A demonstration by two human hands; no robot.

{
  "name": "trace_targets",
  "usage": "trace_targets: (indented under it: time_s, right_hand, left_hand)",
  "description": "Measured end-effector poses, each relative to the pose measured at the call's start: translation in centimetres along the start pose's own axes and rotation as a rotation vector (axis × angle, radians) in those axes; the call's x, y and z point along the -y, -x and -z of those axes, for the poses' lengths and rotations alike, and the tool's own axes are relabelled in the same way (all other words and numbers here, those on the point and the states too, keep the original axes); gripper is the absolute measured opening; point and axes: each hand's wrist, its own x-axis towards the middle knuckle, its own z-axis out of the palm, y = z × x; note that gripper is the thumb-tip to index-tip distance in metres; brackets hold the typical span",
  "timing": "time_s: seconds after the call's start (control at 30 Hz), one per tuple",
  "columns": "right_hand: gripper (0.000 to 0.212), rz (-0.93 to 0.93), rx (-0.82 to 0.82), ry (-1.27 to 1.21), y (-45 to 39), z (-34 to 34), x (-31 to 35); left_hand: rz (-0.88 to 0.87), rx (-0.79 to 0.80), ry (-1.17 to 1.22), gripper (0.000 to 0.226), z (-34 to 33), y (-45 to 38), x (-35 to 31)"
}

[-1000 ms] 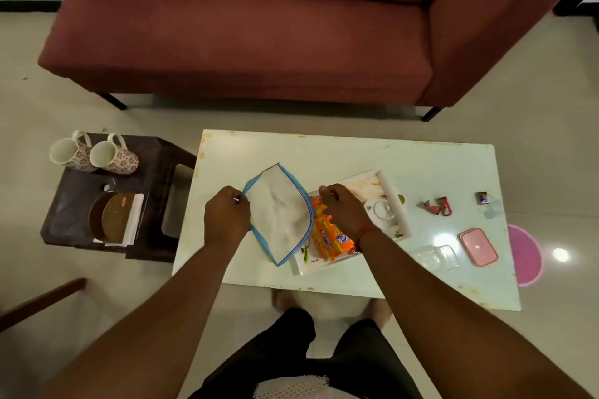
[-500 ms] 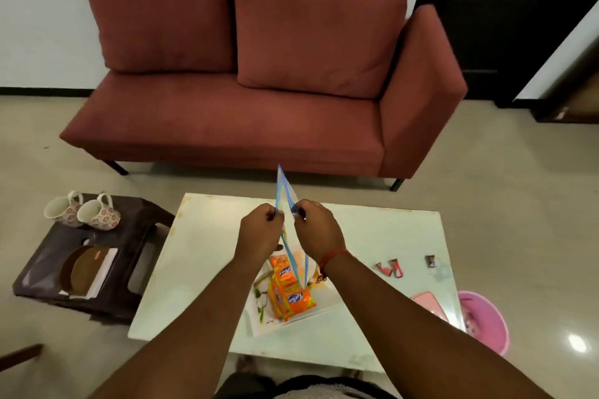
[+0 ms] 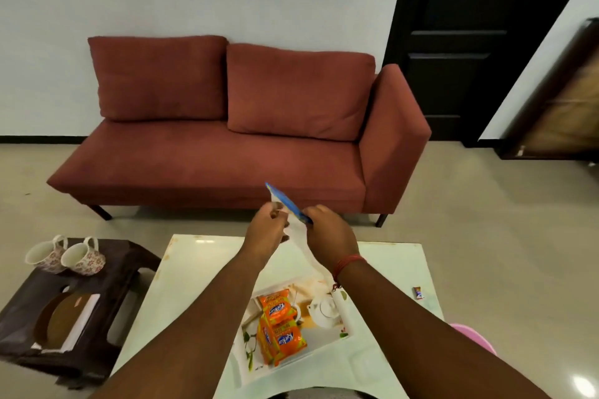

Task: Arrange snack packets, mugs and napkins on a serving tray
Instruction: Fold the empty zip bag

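Both sets of fingers pinch the top edge of a clear, blue-trimmed zip bag (image 3: 293, 217), the left hand (image 3: 267, 232) on one side and the right hand (image 3: 329, 236) on the other, held above the table (image 3: 194, 272). The bag's lower part hangs behind the right wrist. Below, orange snack packets (image 3: 280, 327) lie on the serving tray (image 3: 327, 334), partly hidden by the forearms. Two mugs (image 3: 66, 256) lie on a side stool (image 3: 126, 272) to the left.
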Motion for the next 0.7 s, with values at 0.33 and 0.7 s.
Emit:
trace_targets:
  time_s: [0.33,0.7]
  right_hand:
    - [0.029,-0.031,0.098,-0.051,-3.3,3.6,1.0]
    - [0.013,-0.029,0.07,-0.078,-3.7,2.9,5.6]
  left_hand:
    - [-0.398,0.034,-0.201,0.004,8.2,-2.6,-0.7]
    - [-0.478,0.122,-0.159,0.006,7.0,-1.4,-2.5]
